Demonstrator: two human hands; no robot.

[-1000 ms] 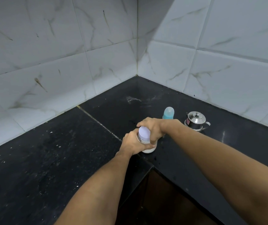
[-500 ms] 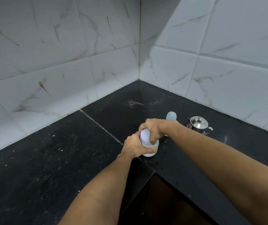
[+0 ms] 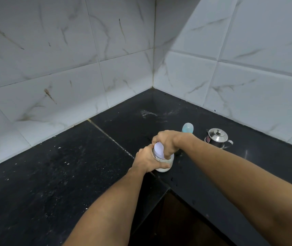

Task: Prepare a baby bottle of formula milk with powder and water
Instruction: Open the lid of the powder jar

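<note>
black stone makes up the countertop (image 3: 44, 174), speckled with pale flecks and wrapping an inside corner under white marbled wall tiles (image 3: 53, 77). nearest the camera two bare forearms reach in from the bottom edge and meet at a small clear jar (image 3: 166, 165) holding white powder, which stands upright on the counter close to its inner front edge. the left hand (image 3: 146, 160) is curled around the jar's side, fingers closed against the body. the right hand (image 3: 166, 142) comes over the top with its fingers clenched around the rim of the pale lilac lid (image 3: 159, 150), which looks tipped toward the camera. just behind the right wrist the light blue domed cap of a baby bottle (image 3: 187, 128) stands up; the rest of it is hidden by the arm. further right and apart from it sits a small lidded steel pot (image 3: 217, 137) with a spout and a red label too small to read
</note>
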